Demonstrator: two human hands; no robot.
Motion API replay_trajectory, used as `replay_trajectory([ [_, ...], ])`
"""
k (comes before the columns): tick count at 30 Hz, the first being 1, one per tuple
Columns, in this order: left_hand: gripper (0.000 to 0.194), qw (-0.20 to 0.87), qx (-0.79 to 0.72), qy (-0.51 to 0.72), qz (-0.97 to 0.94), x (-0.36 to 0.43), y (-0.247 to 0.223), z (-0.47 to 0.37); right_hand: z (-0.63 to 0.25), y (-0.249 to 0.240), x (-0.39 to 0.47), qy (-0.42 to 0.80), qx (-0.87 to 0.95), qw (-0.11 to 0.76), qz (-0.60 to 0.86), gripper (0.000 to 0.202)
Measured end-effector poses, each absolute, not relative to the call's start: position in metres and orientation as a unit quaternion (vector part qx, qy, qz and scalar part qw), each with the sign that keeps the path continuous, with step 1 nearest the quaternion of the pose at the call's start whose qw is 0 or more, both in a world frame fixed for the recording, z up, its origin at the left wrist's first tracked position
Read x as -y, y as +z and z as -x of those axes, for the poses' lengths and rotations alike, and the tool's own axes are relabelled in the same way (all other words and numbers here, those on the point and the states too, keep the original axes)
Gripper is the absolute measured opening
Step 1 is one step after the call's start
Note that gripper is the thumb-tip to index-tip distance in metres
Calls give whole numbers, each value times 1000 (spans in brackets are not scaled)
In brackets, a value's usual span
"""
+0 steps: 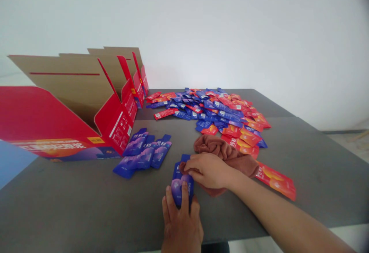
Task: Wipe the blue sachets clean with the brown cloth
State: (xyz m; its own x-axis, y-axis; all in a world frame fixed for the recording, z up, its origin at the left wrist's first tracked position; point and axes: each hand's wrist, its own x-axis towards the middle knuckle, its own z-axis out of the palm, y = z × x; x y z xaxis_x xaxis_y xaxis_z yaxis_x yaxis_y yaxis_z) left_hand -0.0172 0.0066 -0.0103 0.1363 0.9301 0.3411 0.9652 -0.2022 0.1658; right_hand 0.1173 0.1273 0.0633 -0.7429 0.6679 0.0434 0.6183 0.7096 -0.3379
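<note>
A blue pouch (180, 191) with purple fruit printed on it lies flat on the table in front of me. My left hand (182, 222) rests on its lower end, fingers spread and pressing it down. Bunched in the closed fingers of my right hand (209, 170) is a brown cloth (215, 145). One corner of that cloth touches the upper part of the pouch. The rest of it spreads beneath and behind my right hand. To the left, several blue pouches (147, 151) overlap in a small group.
Open red cardboard boxes (115, 128) stand in a row on the left. A large pile of blue and red pouches (207, 107) covers the far part of the grey table (86, 210). One red pouch (276, 182) lies right of the cloth, partly under my right forearm.
</note>
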Motion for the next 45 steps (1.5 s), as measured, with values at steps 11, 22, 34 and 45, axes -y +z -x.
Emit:
replay_trajectory([
  [11, 33, 44, 634, -189, 748, -6, -11, 17, -116, 67, -124, 147, 926, 73, 339, 21],
  [22, 35, 41, 632, -186, 751, -7, -12, 18, -115, 67, -123, 150, 925, 74, 341, 22],
  [34, 29, 52, 638, -180, 747, -6, -11, 16, -116, 68, -125, 149, 915, 74, 368, 24],
  [45, 32, 49, 629, -188, 753, -7, -13, 19, -114, 69, -123, 167, 925, 66, 335, 23],
])
